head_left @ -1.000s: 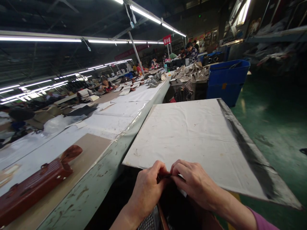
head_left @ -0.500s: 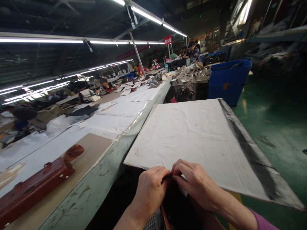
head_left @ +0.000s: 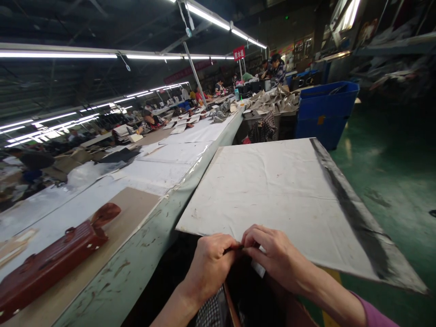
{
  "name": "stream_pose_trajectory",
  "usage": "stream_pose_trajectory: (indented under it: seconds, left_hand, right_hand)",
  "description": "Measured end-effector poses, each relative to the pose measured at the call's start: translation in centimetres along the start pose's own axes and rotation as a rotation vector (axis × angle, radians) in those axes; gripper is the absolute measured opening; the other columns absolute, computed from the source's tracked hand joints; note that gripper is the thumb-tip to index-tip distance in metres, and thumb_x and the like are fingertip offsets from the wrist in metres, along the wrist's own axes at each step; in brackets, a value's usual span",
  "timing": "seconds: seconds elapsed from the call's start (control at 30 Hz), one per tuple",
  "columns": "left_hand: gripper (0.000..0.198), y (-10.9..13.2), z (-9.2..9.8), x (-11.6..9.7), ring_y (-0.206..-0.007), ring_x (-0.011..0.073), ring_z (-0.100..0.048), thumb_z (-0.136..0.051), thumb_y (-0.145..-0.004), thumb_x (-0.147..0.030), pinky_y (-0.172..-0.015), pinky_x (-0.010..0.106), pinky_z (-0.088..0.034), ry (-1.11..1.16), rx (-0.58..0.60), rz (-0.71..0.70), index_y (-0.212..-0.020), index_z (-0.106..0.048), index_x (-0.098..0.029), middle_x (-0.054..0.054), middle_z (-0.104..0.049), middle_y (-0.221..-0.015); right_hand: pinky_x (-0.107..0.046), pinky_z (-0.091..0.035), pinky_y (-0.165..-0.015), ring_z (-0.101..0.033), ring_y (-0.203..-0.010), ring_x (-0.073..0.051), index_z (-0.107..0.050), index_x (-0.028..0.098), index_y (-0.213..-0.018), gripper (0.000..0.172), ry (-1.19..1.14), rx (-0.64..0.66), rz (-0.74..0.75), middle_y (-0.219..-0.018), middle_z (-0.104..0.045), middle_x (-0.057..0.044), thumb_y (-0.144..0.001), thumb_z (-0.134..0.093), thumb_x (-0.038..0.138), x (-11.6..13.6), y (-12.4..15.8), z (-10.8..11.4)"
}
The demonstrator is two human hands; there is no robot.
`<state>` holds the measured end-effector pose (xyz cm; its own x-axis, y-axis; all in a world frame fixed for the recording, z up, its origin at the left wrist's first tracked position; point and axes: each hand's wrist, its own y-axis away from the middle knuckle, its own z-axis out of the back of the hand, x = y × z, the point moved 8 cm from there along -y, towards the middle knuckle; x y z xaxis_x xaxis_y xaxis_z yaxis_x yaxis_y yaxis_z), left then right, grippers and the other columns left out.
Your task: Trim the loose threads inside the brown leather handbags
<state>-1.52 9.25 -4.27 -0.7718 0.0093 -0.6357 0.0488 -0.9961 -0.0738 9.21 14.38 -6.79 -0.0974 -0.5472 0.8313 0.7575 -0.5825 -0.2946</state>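
Note:
Both hands meet at the near edge of a white covered board. My left hand is closed, its thumb and fingers pinching the edge of a dark piece. Beside it my right hand is closed on the same dark piece, fingertips almost touching the left ones. The dark piece hangs below the hands in shadow, so its shape is hard to make out. A small white tag shows under my right hand. To the left, a reddish-brown leather bag lies on a brown sheet on the long table.
The long table runs away to the back, with light pieces spread on it. A blue bin stands on the green floor at the right. Several people sit or stand at the far tables. Clear plastic lies at the left.
Both hands have shifted very slightly, staying pinched together. More of the white tag shows under my right hand.

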Motion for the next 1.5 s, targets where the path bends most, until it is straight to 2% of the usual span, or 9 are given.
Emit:
stream_pose_trajectory:
  seconds: [0.27, 0.43, 0.63, 0.77, 0.97, 1.17, 1.33, 1.4, 1.5]
  left_hand:
    - [0.018, 0.6, 0.0, -0.5, -0.066, 0.0150, -0.058, -0.056, -0.089, -0.013, -0.062, 0.023, -0.042, -0.076, 0.009, -0.120, -0.078, -0.069, -0.017, 0.002, -0.065, -0.070]
    - [0.012, 0.5, -0.1, -0.2, -0.071, 0.0155, -0.060, -0.062, -0.089, -0.019, -0.066, 0.024, -0.043, -0.006, 0.048, -0.044, -0.080, -0.069, -0.017, 0.002, -0.066, -0.076]
    - [0.006, 0.4, 0.1, 0.6, -0.070, 0.0134, -0.058, -0.068, -0.083, -0.019, -0.066, 0.023, -0.041, 0.093, 0.083, 0.060, -0.077, -0.067, -0.018, -0.001, -0.064, -0.076]
    - [0.014, 0.1, -0.1, 1.0, -0.067, 0.0122, -0.053, -0.076, -0.072, -0.017, -0.062, 0.022, -0.038, 0.101, 0.137, 0.161, -0.072, -0.063, -0.019, -0.006, -0.060, -0.070]
    - [0.018, -1.0, 0.1, 0.9, -0.061, 0.0105, -0.047, -0.066, -0.079, -0.016, -0.057, 0.022, -0.033, 0.051, 0.111, 0.180, -0.063, -0.057, -0.018, -0.007, -0.052, -0.062]
    - [0.019, -1.2, 0.1, 1.0, -0.067, 0.0136, -0.055, -0.066, -0.083, -0.018, -0.063, 0.023, -0.038, -0.090, 0.078, 0.122, -0.064, -0.060, -0.018, -0.003, -0.060, -0.066]
    - [0.016, -1.4, -0.1, 0.4, -0.071, 0.0158, -0.058, -0.063, -0.086, -0.016, -0.065, 0.024, -0.040, -0.164, 0.114, -0.001, -0.070, -0.065, -0.018, -0.001, -0.065, -0.070]
    - [0.014, -1.6, -0.2, 0.3, -0.074, 0.0161, -0.060, -0.061, -0.088, -0.017, -0.068, 0.024, -0.042, -0.139, 0.162, -0.035, -0.076, -0.068, -0.019, 0.000, -0.067, -0.074]
    - [0.015, -1.8, 0.3, 0.6, -0.079, 0.0158, -0.064, -0.058, -0.090, -0.018, -0.073, 0.024, -0.045, -0.091, 0.217, 0.000, -0.087, -0.072, -0.022, 0.000, -0.071, -0.082]
  right_hand:
    - [-0.028, -0.043, -0.071, -0.058, -0.078, -0.015, -0.053, 0.020, -0.082, 0.016, -0.067, -0.001, -0.086, -0.086, -0.063, 0.001, -0.085, -0.056, 0.006, -0.2, 0.4, -0.5]
    - [-0.028, -0.045, -0.068, -0.061, -0.074, -0.015, -0.041, 0.023, -0.092, 0.022, -0.258, -0.062, -0.200, -0.085, -0.067, 0.002, -0.083, -0.056, 0.009, -1.1, 0.6, -0.5]
    - [-0.027, -0.044, -0.065, -0.057, -0.069, -0.014, -0.046, 0.021, -0.083, 0.019, -0.315, -0.061, -0.262, -0.075, -0.063, 0.003, -0.075, -0.058, 0.009, -1.1, 0.1, -0.3]
    - [-0.023, -0.040, -0.058, -0.052, -0.063, -0.011, -0.044, 0.021, -0.080, 0.022, -0.528, -0.062, -0.334, -0.070, -0.060, 0.005, -0.070, -0.058, 0.009, -1.3, -0.2, -0.5]
    - [-0.022, -0.038, -0.056, -0.052, -0.060, -0.010, -0.043, 0.020, -0.077, 0.030, -0.869, -0.082, -0.435, -0.065, -0.058, 0.006, -0.065, -0.071, 0.020, -2.8, -1.0, -1.8]
    - [-0.029, -0.047, -0.070, -0.062, -0.080, -0.017, -0.055, 0.017, -0.094, 0.033, -0.601, -0.043, -0.436, -0.088, -0.069, -0.005, -0.094, -0.049, 0.049, -3.6, 0.7, -0.3]
    - [-0.027, -0.051, -0.070, -0.067, -0.083, -0.020, -0.063, 0.019, -0.103, 0.024, -0.433, 0.150, -0.461, -0.092, -0.072, -0.002, -0.082, -0.068, 0.031, -2.0, 2.5, -0.1]
    - [-0.024, -0.050, -0.066, -0.068, -0.078, -0.019, -0.067, 0.019, -0.094, 0.014, -0.381, 0.151, -0.462, -0.085, -0.074, -0.001, -0.086, -0.062, 0.030, -1.5, 2.6, 0.0]
    - [-0.022, -0.045, -0.060, -0.067, -0.071, -0.017, -0.070, 0.021, -0.093, 0.023, -0.301, 0.114, -0.440, -0.078, -0.073, 0.002, -0.092, -0.054, 0.037, -1.4, 2.3, 0.2]
